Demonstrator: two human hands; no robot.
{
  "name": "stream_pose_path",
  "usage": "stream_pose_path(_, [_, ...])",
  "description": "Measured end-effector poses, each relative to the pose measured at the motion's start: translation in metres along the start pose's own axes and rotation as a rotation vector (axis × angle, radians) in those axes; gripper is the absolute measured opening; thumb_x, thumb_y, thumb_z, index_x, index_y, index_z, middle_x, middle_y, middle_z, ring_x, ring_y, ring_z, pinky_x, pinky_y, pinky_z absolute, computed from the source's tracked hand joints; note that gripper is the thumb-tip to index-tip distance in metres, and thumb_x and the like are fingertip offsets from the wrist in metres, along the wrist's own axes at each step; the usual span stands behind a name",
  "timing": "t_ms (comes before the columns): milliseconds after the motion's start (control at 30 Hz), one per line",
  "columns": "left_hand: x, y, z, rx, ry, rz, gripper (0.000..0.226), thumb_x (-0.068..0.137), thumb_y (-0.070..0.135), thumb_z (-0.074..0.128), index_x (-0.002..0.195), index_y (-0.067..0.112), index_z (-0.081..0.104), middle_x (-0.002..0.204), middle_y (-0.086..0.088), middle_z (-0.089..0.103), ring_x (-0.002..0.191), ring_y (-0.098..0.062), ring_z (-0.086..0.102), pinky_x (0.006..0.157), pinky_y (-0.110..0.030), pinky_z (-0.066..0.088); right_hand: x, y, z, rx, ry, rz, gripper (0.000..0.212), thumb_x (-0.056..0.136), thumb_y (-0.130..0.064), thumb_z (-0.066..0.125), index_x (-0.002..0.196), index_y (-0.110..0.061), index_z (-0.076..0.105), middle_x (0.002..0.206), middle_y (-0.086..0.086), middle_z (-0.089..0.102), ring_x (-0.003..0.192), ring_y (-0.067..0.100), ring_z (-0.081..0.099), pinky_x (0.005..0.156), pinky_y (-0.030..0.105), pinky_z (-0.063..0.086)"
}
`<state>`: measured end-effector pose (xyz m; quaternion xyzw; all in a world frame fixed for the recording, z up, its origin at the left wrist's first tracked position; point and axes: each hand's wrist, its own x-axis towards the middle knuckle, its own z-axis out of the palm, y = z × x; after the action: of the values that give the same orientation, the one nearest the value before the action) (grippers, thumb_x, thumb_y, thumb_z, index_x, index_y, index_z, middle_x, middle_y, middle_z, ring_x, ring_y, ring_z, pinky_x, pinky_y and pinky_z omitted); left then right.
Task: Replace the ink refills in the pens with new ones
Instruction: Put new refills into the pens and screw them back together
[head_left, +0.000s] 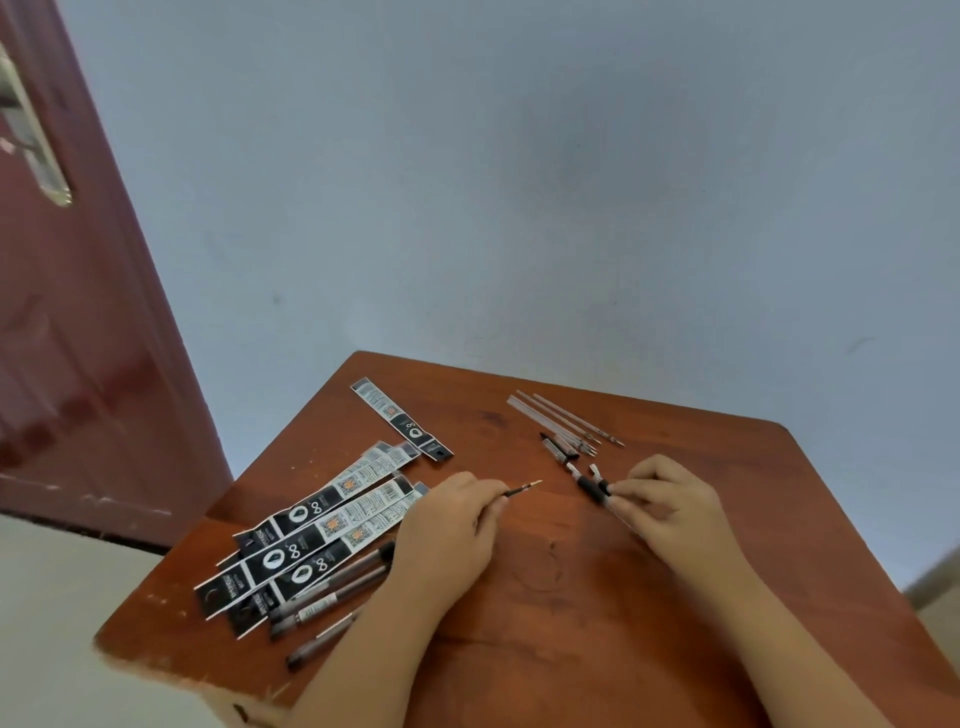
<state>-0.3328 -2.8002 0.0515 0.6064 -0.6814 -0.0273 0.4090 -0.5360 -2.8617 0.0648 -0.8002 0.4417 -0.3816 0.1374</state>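
Our left hand (452, 525) is closest to us, its grip pinched on a thin dark refill (522, 489) with the tip poking out to the right. Our right hand (670, 499) curls its fingers round a pen barrel (594, 488) lying on the desk (545, 597). We think the refill goes in next, so we should line it up straight and slide it slowly. Used refills (563, 422) lie further back. New packs (322, 535) and more pens (332, 597) wait on the left.
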Motion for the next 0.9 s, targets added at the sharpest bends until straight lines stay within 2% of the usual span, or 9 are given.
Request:
stream_pose_path(67, [0.002,0.001,-0.004,0.001,0.036,-0.043,0.021,0.09,0.018,0.05,0.102,0.013,0.067,0.089,-0.004,0.062,0.081,-0.02,0.058,0.065,-0.021,0.035,0.003,-0.01,0.014,-0.017,-0.057,-0.017,0.006,0.07,-0.005,0.071,0.074,-0.003,0.073,0.07,-0.005,0.057,0.077,-0.007,0.052,0.068,-0.004,0.034])
stream_pose_path(167, [0.006,-0.001,-0.011,0.025,0.075,-0.077,0.022,0.091,0.016,0.048,0.106,0.014,0.065,0.096,-0.004,0.062,0.088,-0.017,0.054,0.07,-0.019,0.034,0.011,-0.023,0.031,-0.082,-0.161,-0.042,0.022,0.068,-0.016,0.061,0.076,0.0,0.072,0.071,0.01,0.063,0.085,0.01,0.048,0.071,-0.006,0.03])
stream_pose_path(267, [0.005,-0.003,-0.022,0.091,0.091,-0.098,0.02,0.089,0.013,0.05,0.101,0.011,0.067,0.091,-0.006,0.062,0.089,-0.021,0.054,0.071,-0.023,0.034,0.022,-0.034,0.049,-0.11,-0.171,-0.065,0.024,0.072,-0.019,0.06,0.081,0.0,0.072,0.073,0.016,0.067,0.071,0.015,0.06,0.071,0.008,0.034])
stream_pose_path(333, [0.0,-0.009,-0.028,0.128,0.086,-0.114,0.015,0.083,0.007,0.056,0.089,0.009,0.07,0.079,-0.008,0.063,0.077,-0.024,0.058,0.065,-0.029,0.041,0.03,-0.04,0.061,-0.139,-0.144,-0.069,0.02,0.079,-0.019,0.063,0.088,-0.004,0.072,0.083,0.014,0.067,0.084,0.023,0.06,0.073,0.015,0.034])
stream_pose_path(467, [-0.01,-0.023,-0.031,0.197,0.134,-0.079,0.017,0.071,0.015,0.052,0.067,0.012,0.069,0.058,-0.001,0.06,0.053,-0.019,0.058,0.048,-0.025,0.046,0.038,-0.052,0.085,-0.177,-0.181,0.023,0.022,0.083,-0.024,0.06,0.096,-0.01,0.07,0.099,0.009,0.064,0.097,0.02,0.051,0.076,0.019,0.029])
stream_pose_path(533, [-0.013,-0.028,-0.03,0.234,0.158,-0.055,0.029,0.075,0.021,0.041,0.067,0.013,0.068,0.059,0.001,0.059,0.053,-0.017,0.057,0.053,-0.021,0.042,0.034,-0.056,0.095,-0.198,-0.188,0.032,0.023,0.083,-0.027,0.06,0.096,-0.011,0.07,0.099,0.008,0.064,0.097,0.019,0.05,0.076,0.02,0.03])
stream_pose_path(667, [-0.014,-0.032,-0.026,0.246,0.219,-0.049,0.032,0.074,0.023,0.038,0.066,0.013,0.067,0.059,0.0,0.059,0.053,-0.017,0.056,0.066,-0.03,0.034,0.03,-0.059,0.1,-0.2,-0.17,0.063,0.022,0.081,-0.026,0.062,0.095,-0.011,0.071,0.098,0.008,0.064,0.096,0.021,0.051,0.078,0.022,0.032])
stream_pose_path(767, [-0.013,-0.033,-0.027,0.223,0.184,-0.061,0.033,0.074,0.024,0.037,0.067,0.014,0.068,0.06,0.002,0.06,0.055,-0.016,0.058,0.053,-0.021,0.042,0.031,-0.059,0.099,-0.195,-0.176,0.057,0.023,0.081,-0.026,0.062,0.095,-0.01,0.07,0.1,0.008,0.064,0.097,0.021,0.051,0.078,0.021,0.031])
stream_pose_path(900, [-0.013,-0.033,-0.027,0.213,0.151,-0.068,0.034,0.074,0.024,0.037,0.068,0.013,0.068,0.061,0.001,0.061,0.055,-0.017,0.058,0.051,-0.021,0.046,0.029,-0.061,0.099,-0.204,-0.185,0.045,0.025,0.082,-0.028,0.061,0.098,-0.01,0.069,0.102,0.006,0.063,0.098,0.018,0.05,0.079,0.02,0.032])
